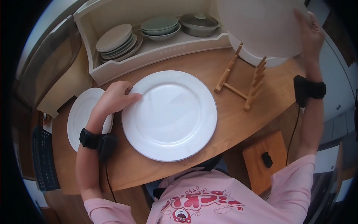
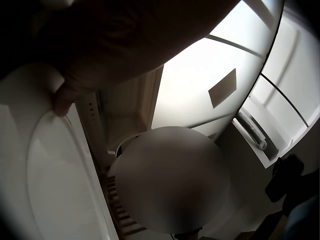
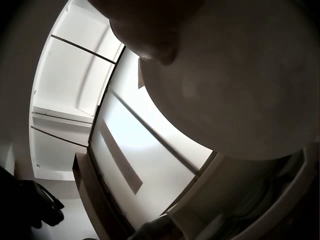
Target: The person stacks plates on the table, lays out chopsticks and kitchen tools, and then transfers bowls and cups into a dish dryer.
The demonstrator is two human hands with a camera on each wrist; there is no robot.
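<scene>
A large white plate (image 1: pixel 169 115) with a broad rim lies in the middle of the wooden table. My left hand (image 1: pixel 118 98) is at its upper left rim, the thumb laid over the edge; the left wrist view shows the thumb (image 2: pixel 62 100) on that rim. Up at the far right, my right hand (image 1: pixel 312 39) grips the edge of a raised round white plate (image 1: pixel 261 28), which is tilted and slightly blurred. The same raised plate (image 3: pixel 240 95) fills much of the right wrist view. Below it stands a wooden dish rack (image 1: pixel 235 84) with upright pegs.
Beyond the rack, another white plate (image 1: pixel 257 59) is partly hidden by the raised one. A smaller white plate (image 1: pixel 80 112) lies under my left forearm. The cream shelf unit (image 1: pixel 164 56) at the back holds stacked plates (image 1: pixel 115 39), green bowls (image 1: pixel 160 24) and a lidded pot (image 1: pixel 199 26).
</scene>
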